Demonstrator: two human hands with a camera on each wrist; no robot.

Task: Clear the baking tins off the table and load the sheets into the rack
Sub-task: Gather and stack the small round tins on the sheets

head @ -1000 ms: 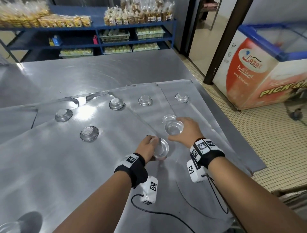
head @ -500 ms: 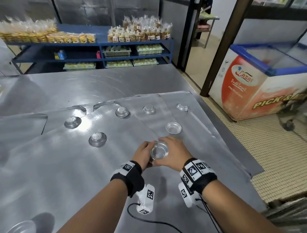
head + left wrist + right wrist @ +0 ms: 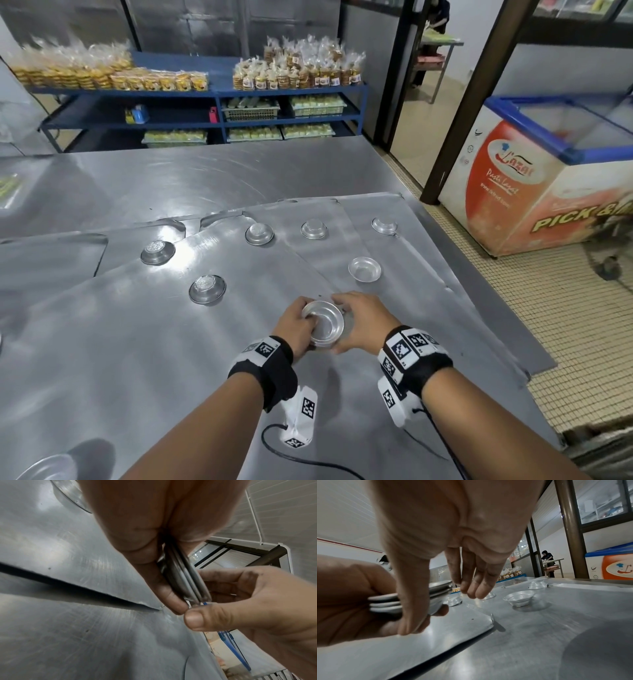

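Observation:
A short stack of small round aluminium tins (image 3: 323, 323) (image 3: 185, 582) (image 3: 385, 603) is held just above the overlapping baking sheets (image 3: 137, 342). My left hand (image 3: 301, 329) grips it from the left, thumb inside the top tin. My right hand (image 3: 356, 322) cups it from the right, with the thumb against the near side and the fingers (image 3: 476, 588) arched just past the far rim. One loose tin (image 3: 364, 269) (image 3: 518, 599) stands mouth-up beyond the hands. Several upturned tins, such as one (image 3: 207, 288) to the left and one (image 3: 314, 229) farther back, lie on the sheets.
The sheets lie fanned on a steel table (image 3: 171, 178) whose right edge drops to a tiled floor (image 3: 565, 325). Another tin (image 3: 44, 467) sits at the near left. Blue shelves (image 3: 219, 92) of bagged goods stand behind, a chest freezer (image 3: 548, 178) at right.
My right hand brought a tin back from beside the loose one and set it onto the tin in my left hand. Both hands now close round the stack.

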